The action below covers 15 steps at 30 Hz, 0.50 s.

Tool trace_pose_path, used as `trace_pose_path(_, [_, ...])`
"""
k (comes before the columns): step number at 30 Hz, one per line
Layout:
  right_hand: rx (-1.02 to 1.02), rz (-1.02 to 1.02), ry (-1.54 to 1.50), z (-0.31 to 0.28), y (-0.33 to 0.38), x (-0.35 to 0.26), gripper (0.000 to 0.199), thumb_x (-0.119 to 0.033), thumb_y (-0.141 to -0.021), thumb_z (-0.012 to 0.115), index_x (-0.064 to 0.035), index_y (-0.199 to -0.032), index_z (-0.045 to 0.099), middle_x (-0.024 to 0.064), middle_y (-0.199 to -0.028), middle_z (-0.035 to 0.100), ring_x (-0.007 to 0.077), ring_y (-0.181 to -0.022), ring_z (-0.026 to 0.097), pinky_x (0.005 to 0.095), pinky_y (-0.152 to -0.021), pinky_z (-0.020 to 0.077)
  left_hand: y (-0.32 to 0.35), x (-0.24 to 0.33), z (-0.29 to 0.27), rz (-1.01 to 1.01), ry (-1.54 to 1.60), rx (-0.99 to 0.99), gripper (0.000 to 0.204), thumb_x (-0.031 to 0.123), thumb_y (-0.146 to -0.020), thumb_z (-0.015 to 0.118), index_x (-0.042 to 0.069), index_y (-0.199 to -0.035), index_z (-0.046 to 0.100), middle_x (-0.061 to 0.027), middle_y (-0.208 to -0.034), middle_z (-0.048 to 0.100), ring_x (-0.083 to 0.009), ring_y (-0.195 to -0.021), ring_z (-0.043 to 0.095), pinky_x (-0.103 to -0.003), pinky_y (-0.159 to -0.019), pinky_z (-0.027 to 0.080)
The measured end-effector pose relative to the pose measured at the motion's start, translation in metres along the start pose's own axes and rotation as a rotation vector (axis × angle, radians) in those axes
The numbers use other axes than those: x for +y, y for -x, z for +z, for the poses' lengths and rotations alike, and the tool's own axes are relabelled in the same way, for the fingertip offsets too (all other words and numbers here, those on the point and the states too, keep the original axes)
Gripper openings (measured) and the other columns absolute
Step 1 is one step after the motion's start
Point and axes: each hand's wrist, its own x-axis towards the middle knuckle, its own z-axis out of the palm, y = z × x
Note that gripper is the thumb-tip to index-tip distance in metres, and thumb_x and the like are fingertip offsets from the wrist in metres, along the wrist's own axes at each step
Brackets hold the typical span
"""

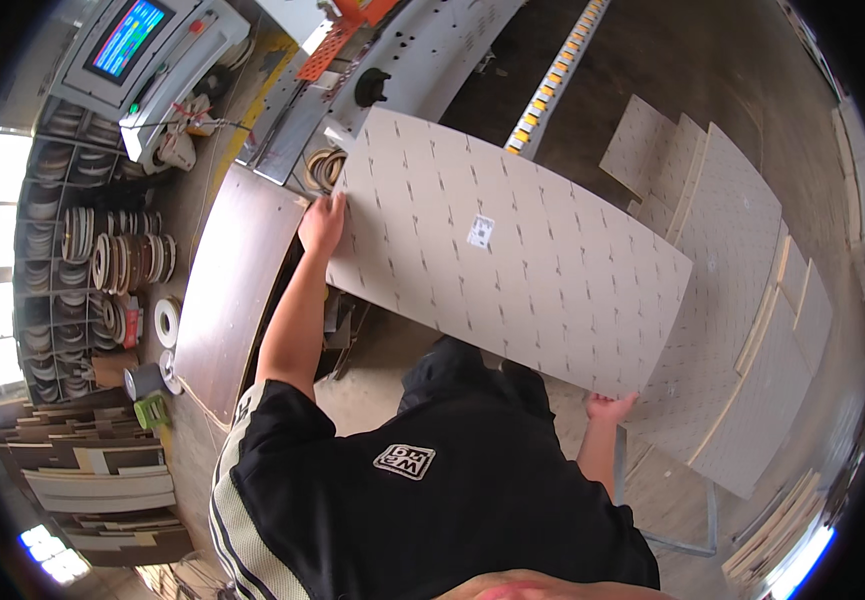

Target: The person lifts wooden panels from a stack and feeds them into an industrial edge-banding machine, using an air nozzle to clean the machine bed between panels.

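A large rectangular board (552, 270), light grey-beige with rows of small dark marks, lies at a slant in front of me. A small white label (481, 231) with print is stuck near its middle. My left hand (322, 225) is closed on the board's left edge, close to the corner of a brown-topped side table (242, 260). At the near right corner, my right hand (610, 408) grips the board's edge, its fingers partly hidden by the board. The far left end of the board is next to the metal bed of a machine (412, 75).
A stack of similar boards (722, 300) stands on the right. Beyond the board runs a rail with yellow rollers (552, 85). A control panel with a lit screen (127, 38) is at the upper left. Shelves of edging rolls (72, 240) and stacked panels (102, 490) line the left.
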Motion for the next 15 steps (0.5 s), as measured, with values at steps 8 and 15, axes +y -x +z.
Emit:
trace_pose_path(8, [-0.275,0.304,0.268,0.056,0.079,0.090,0.082,-0.069,-0.094,0.055,-0.0094,-0.148,0.040,0.0044,-0.146,0.051,0.0221,-0.132,0.050,0.0440,-0.105,0.0432,-0.096,-0.029,-0.009,0.243,-0.132,0.308,0.054,0.041,-0.095,0.060,0.011,-0.140,0.054,-0.0095,-0.145,0.055,-0.0286,-0.135,0.049,-0.045,-0.112,0.038])
trace_pose_path(15, [-0.497,0.221,0.663,0.076,0.083,0.094,0.055,-0.049,-0.101,0.058,-0.0048,-0.134,0.053,0.0082,-0.128,0.064,0.0222,-0.113,0.063,0.0412,-0.093,0.0510,-0.029,0.004,0.034,0.527,-0.073,0.180,0.052,0.034,-0.097,0.060,0.014,-0.144,0.052,-0.0068,-0.152,0.049,-0.0268,-0.145,0.039,-0.045,-0.121,0.027])
